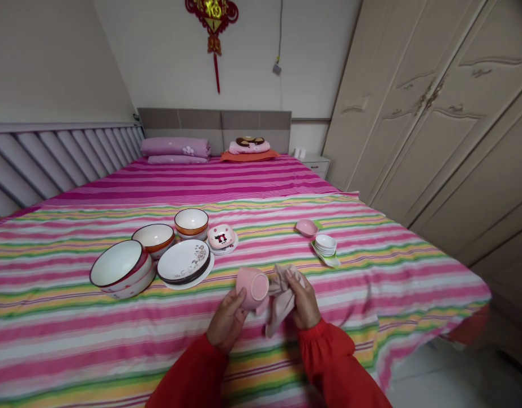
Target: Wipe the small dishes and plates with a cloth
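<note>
My left hand (227, 320) grips a small pink bowl (252, 286), tilted so its underside faces me. My right hand (302, 303) is closed on a pale pink cloth (280, 297) that touches the bowl's right side and hangs down between my hands. Both hands hover over the striped bedspread (74, 328) near the bed's front edge. Both sleeves are red.
On the bed to the left stand a large white bowl (120, 267), a stack of plates (184, 262), two orange-banded bowls (191, 222), and a small patterned dish (221, 237). Right of centre sit a pink dish (307, 227) and stacked white saucers (325, 245). A wardrobe (435, 113) stands right.
</note>
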{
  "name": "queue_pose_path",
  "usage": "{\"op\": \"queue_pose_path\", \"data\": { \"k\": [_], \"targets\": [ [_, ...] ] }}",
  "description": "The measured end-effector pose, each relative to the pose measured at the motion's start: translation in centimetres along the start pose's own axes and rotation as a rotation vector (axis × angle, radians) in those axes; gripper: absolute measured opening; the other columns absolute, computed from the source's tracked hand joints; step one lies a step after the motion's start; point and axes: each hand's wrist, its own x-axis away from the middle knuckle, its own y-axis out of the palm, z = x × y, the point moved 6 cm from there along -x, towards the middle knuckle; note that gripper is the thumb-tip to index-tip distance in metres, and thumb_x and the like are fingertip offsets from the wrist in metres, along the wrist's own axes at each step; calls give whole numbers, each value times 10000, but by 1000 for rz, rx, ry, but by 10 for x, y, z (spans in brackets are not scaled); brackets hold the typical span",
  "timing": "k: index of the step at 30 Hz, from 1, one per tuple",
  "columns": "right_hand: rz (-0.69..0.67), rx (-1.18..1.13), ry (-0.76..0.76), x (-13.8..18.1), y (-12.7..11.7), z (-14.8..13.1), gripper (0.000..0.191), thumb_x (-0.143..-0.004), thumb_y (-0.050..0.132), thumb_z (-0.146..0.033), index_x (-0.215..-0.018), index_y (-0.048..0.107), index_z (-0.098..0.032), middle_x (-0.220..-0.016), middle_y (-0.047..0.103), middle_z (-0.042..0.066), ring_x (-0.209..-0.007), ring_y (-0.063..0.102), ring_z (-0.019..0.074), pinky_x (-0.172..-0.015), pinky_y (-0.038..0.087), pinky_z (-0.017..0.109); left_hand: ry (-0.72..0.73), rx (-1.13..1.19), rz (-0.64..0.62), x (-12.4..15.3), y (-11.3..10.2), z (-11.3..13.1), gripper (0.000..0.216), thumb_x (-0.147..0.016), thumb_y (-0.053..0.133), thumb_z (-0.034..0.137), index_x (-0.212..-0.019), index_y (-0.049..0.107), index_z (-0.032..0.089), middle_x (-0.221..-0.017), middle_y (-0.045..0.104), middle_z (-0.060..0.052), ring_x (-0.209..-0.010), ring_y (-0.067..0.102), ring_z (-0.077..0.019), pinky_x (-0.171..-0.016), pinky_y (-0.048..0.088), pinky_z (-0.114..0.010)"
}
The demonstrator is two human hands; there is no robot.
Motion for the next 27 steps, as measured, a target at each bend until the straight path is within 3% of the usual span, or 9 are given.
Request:
{"op": "queue_pose_path", "data": {
  "k": [2,5,8,11,16,19,23,27],
  "targets": [
    [-119,252,-221,13,17,-16,256,-772,639,-361,-962,620,-189,-902,669,39,-839,615,197,-774,470,331,6,-86,-43,0,4,-5,166,-762,628,192,-904,647,108,-831,703,-78,-719,628,-145,-675,466,-238],
    [-400,720,-559,39,54,-26,206,-825,563,-296,-999,643,-221,-1054,632,54,-1039,526,221,-934,366,386,28,-125,-51,0,8,-14,158,-664,710,187,-800,657,126,-737,685,-43,-667,603,-134,-624,435,-228],
    [-470,958,-680,45,70,-20,212,-847,517,-241,-1016,645,-242,-1099,611,59,-1084,485,220,-957,325,400,40,-148,-61,1,8,-19,170,-607,753,210,-717,645,139,-643,650,-9,-638,585,-123,-622,421,-227],
    [-353,827,-571,24,61,-18,206,-863,493,-285,-979,645,-208,-1025,622,69,-988,533,202,-882,390,349,15,-185,-92,4,8,-19,211,-655,728,291,-777,654,136,-692,666,-24,-630,585,-121,-616,426,-237],
    [-206,298,-70,-9,34,3,247,-764,615,-407,-839,646,-173,-743,644,9,-697,576,162,-662,441,269,-4,-62,-98,9,14,-13,355,-719,679,260,-1055,627,157,-973,696,-84,-933,621,-207,-862,443,-324],
    [-130,36,99,-6,31,15,272,-693,686,-415,-811,644,-173,-731,662,2,-674,590,158,-650,452,265,-1,77,-79,6,16,-11,432,-773,622,258,-1194,550,190,-1087,669,-81,-1057,582,-227,-958,408,-362],
    [-82,-66,73,7,34,24,364,-705,679,-431,-964,652,-177,-907,692,39,-849,619,204,-776,472,318,-41,201,-117,-1,9,-13,503,-841,517,367,-1314,430,217,-1241,584,-84,-1167,513,-229,-1019,374,-368],
    [-85,175,-121,21,28,25,391,-772,616,-423,-1066,653,-168,-1102,647,84,-1041,567,240,-914,428,370,-75,262,-155,-8,-4,-17,522,-879,428,407,-1362,356,223,-1284,550,-75,-1226,457,-196,-1053,342,-337]
  ]
}}
